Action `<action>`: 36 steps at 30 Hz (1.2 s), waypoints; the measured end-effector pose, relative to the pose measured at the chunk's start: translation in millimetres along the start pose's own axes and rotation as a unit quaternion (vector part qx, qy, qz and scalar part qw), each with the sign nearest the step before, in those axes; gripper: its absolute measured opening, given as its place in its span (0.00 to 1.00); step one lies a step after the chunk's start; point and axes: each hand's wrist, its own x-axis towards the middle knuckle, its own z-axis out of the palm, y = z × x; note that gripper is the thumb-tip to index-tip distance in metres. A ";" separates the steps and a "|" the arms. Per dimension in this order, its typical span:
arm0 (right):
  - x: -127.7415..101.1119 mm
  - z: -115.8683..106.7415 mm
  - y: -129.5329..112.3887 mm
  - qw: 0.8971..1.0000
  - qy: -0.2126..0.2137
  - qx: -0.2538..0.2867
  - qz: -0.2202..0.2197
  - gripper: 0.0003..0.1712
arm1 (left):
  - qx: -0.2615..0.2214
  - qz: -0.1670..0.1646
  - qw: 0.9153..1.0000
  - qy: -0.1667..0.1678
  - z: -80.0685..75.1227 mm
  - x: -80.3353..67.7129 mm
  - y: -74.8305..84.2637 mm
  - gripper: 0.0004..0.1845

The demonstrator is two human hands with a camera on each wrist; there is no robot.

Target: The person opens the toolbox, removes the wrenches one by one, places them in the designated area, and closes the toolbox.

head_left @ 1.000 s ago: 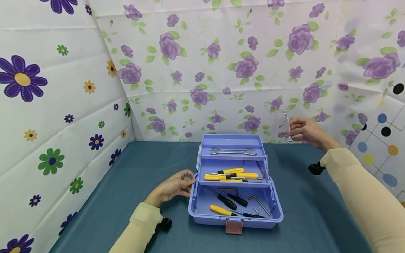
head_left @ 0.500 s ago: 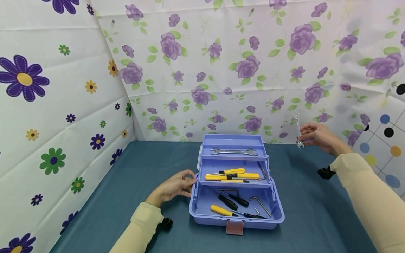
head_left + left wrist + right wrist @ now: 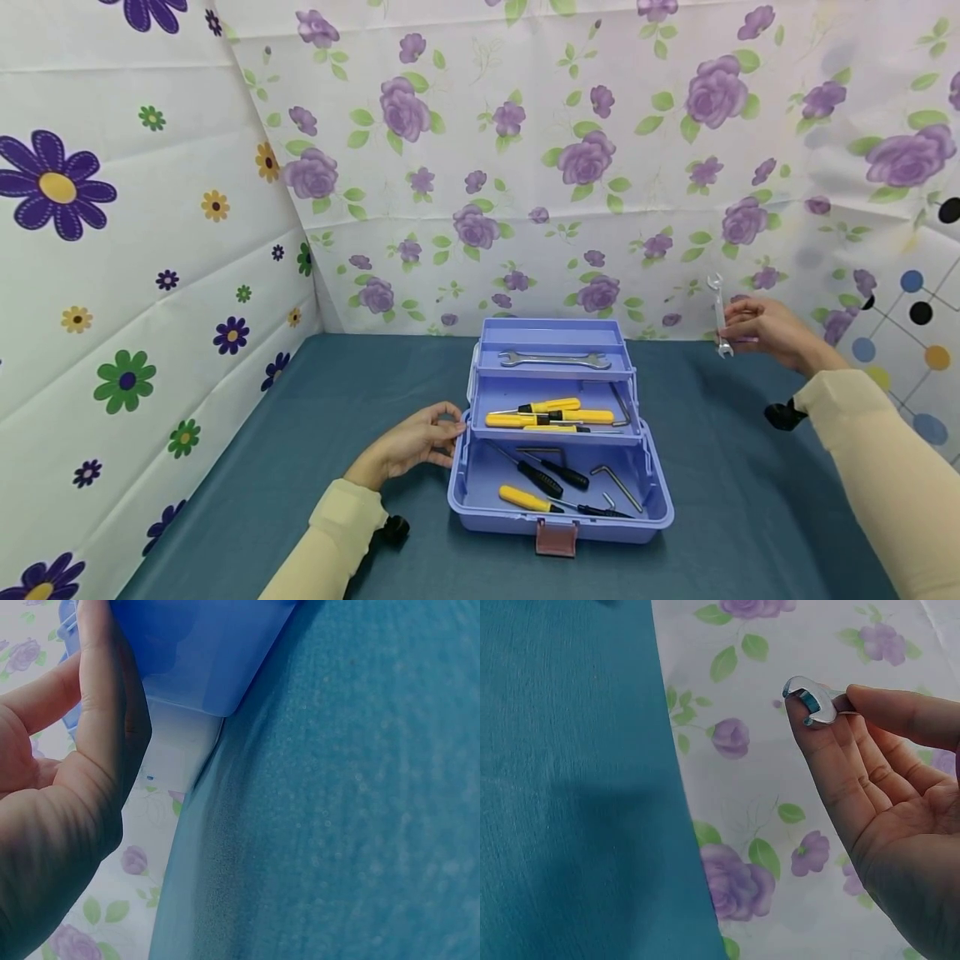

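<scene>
"Silver, that double-ended spanner [image 3: 721,310]. Where is it exactly?"

"In the air above the far right part of the teal tablecloth [image 3: 360,367], nearly upright, its top leaning a little left. It's well apart from the toolbox [image 3: 502,522]."

"And what's holding it?"

"The right hand [image 3: 780,333]. Thumb and fingers are clamped on it near its lower end; the right wrist view shows one forked head sticking out past the pinch."

"What about the left hand [image 3: 416,442]?"

"That one's at the toolbox's left side, fingers fairly straight, tips at the edge. From its own wrist camera the fingers stretch up beside the blue wall; I can't tell how firmly they press."

"Anything in the box?"

"Plenty, on three stepped levels. A second spanner [image 3: 555,360] lies flat across the upper tray [image 3: 551,376]. The middle tray [image 3: 555,435] has a jumble of yellow-handled screwdrivers [image 3: 592,416], with a hex key [image 3: 619,403] at its right end."

"And the bottom?"

"Black-handled screwdrivers [image 3: 540,480], a loose yellow handle [image 3: 522,499] near the front, and a bent L-shaped key [image 3: 618,487] over to the right. The reddish latch [image 3: 556,539] hangs down in front."

"Behind it all?"

"A white backdrop [image 3: 517,50] printed with purple roses."
</scene>
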 end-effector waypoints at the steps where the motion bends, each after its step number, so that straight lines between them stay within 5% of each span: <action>1: -0.6 -0.8 0.7 1.000 0.000 -0.001 0.001 0.12 | 0.000 0.000 1.000 0.000 -0.1 0.4 -0.1 0.13; 26: -15.2 -20.2 21.6 0.997 -0.011 -0.048 0.062 0.19 | 0.010 0.005 1.000 0.002 0.2 0.6 1.2 0.14; 36: -20.5 -32.0 39.3 0.992 -0.035 -0.061 0.100 0.08 | 0.011 0.003 1.000 0.003 0.9 -1.1 0.7 0.15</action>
